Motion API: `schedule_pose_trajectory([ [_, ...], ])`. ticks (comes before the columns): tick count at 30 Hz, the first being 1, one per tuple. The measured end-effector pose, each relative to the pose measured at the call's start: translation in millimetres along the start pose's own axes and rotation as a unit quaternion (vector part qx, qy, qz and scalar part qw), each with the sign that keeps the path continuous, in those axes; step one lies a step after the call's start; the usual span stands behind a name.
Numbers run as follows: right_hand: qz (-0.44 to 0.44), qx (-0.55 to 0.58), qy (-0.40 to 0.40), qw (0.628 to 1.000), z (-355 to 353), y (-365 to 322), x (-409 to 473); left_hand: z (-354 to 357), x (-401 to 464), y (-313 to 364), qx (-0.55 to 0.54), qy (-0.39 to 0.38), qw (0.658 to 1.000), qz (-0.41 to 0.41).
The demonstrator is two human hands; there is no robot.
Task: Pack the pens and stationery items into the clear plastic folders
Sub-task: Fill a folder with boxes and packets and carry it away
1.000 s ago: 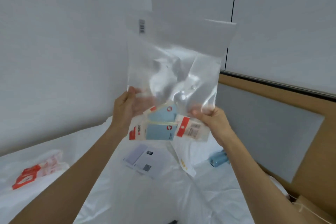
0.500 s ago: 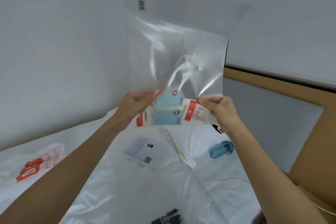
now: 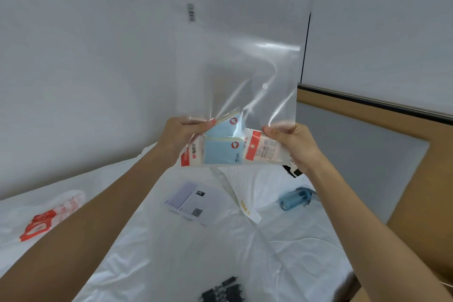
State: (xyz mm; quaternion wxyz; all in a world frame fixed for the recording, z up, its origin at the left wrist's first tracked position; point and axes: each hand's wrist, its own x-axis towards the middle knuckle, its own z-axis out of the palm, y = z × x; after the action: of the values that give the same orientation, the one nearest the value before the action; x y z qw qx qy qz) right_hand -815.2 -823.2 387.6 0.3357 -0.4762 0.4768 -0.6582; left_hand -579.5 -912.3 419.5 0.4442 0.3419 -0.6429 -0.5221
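Clear folder is pinched by left hand and right hand; notepad packs should be slid in squarely.

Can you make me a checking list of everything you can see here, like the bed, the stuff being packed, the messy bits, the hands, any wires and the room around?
Surface: bed with a rumpled white sheet.
Job's things: clear folder held upright in the air; sticky note packs at its lower edge, whether inside cannot be told; black pens on the sheet at the bottom edge.
Clutter: leaflet with a square code, blue bottle, red and white bag, all on the sheet.
Grippers: left hand pinches the folder's lower left corner; right hand grips a pack and the lower right corner.
Cables: nothing seen.
Surroundings: white wall; wooden headboard with a grey panel.
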Motion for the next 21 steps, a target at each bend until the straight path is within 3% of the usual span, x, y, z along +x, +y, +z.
schedule_pose_trajectory([
  [6, 0.038, 0.040, -0.073, 0.996, -8.5, -2.8, -2.8, 2.0, -3.3, 2.7, 0.045, 0.010, 0.999, 0.028],
  [13, 0.058, -0.021, -0.049, 0.997, -7.8, -3.8, -9.9, 3.9, -5.9, -0.2, 0.040, 0.036, 0.997, 0.049],
  [21, 0.030, 0.023, -0.027, 0.999, -3.3, -8.0, -17.2, 2.9, -16.4, 4.2, 0.014, -0.018, 0.998, 0.058],
])
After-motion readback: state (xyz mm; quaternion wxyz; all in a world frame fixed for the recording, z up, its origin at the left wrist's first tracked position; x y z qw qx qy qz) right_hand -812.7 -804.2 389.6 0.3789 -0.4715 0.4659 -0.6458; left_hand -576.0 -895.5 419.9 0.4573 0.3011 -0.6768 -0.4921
